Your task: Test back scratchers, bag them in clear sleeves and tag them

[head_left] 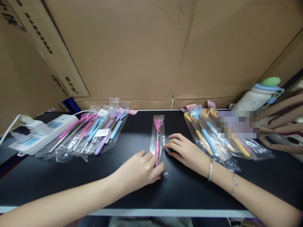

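Mid-tabletop point(184, 192), the left hand point(147, 166) is curled over the lower end of a bagged pink scratcher point(158, 142), thumb on the right and fingers on the left, gripping it. The right hand point(186, 151) lies palm down just beside the bag's right edge, fingers loosely spread and holding nothing; whether a fingertip touches the plastic I cannot tell. Both forearms slant in from the bottom corners, the right wrist wearing a bangle point(210, 170) and a thin bracelet point(234, 183).

Dark surface shows on both sides of the pink scratcher, between it and the left pile point(101, 134) and right pile point(208, 138) of bagged scratchers. The pale front edge point(165, 212) runs beneath the forearms; a cardboard wall point(123, 47) bounds the back. A power strip point(44, 138) sits beside the left pile.

Pixelation hides part of the right pile, near a tilted bottle point(252, 99). The left hand covers the bag's lower part. Tan shapes point(281, 110) at the right border are cut off and hard to identify.
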{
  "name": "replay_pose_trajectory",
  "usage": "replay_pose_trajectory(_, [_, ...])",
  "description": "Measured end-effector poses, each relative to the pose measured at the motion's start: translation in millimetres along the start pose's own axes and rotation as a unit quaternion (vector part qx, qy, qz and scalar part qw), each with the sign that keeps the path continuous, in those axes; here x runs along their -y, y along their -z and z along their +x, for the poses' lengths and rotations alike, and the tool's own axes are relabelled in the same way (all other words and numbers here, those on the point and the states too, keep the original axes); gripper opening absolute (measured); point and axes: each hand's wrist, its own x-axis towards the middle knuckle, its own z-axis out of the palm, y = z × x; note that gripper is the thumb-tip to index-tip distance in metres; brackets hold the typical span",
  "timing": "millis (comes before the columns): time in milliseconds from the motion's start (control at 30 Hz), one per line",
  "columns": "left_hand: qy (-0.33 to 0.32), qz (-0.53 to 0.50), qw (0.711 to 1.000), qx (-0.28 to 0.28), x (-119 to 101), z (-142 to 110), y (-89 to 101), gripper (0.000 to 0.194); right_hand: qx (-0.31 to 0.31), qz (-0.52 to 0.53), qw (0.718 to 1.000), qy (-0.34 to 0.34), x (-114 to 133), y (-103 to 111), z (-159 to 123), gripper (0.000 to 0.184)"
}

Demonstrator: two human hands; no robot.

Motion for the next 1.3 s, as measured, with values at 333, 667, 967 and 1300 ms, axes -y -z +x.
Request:
replay_pose_trajectory(333, [0.012, 0.04, 0.999, -0.028, 4, -10, -0.7, 0.021, -0.016, -0.045, 0.999, 0.006, 1, 7, -1, 0.022])
replay_pose_trajectory(667, [0.348, -0.422, 0.825, -0.144, 39, -16, -2.2, 0.009, -0.033, 0.049, 0.994, -0.093, 4, 10, -3, 0.017])
replay_pose_trajectory(967, [0.407, -0.667, 0.624, -0.014, 36, -11, -14.5, 0.026, -0.031, 0.073, 0.994, -0.08, 11, 6, 2, 0.018])
replay_pose_trajectory(1300, [0.328, -0.702, 0.632, 0.03, 12, 10, -7.4, 0.03, -0.007, 0.354, 0.925, -0.139, 31, 1, 5, 0.018])
